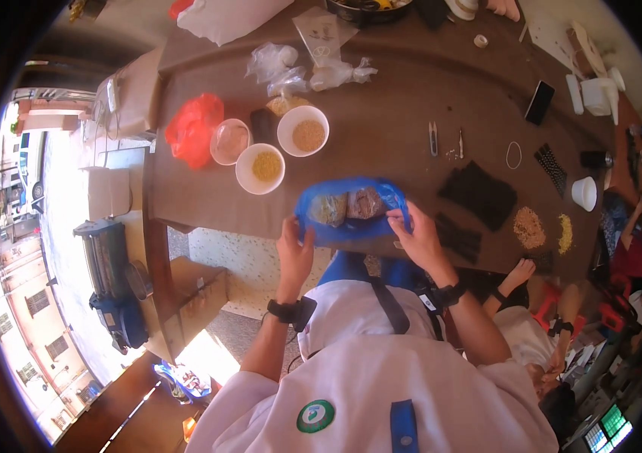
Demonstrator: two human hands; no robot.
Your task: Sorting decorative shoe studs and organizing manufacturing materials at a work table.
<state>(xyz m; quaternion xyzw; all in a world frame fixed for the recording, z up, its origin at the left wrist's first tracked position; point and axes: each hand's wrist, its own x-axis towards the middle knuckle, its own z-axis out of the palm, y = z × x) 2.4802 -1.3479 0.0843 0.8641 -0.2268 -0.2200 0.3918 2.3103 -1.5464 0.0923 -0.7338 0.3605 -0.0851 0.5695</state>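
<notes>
Holding a blue plastic bag [351, 211] at the near edge of the brown table [411, 106], the left hand [293, 249] pinches its left rim and the right hand [416, 238] grasps its right rim. Two brownish packets lie inside the bag, and two white bowls [281, 151] of grains stand just behind it.

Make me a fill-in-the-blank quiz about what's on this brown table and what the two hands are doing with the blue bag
1. Both the left hand and the right hand grip a plastic bag coloured ____.
2. Two white bowls and a clear pink one stand to the bag's ____.
3. Beside the pink bowl lies a crumpled bag coloured ____.
4. The dark phone lies on the ____.

Missing words: blue; left; red; table
</notes>
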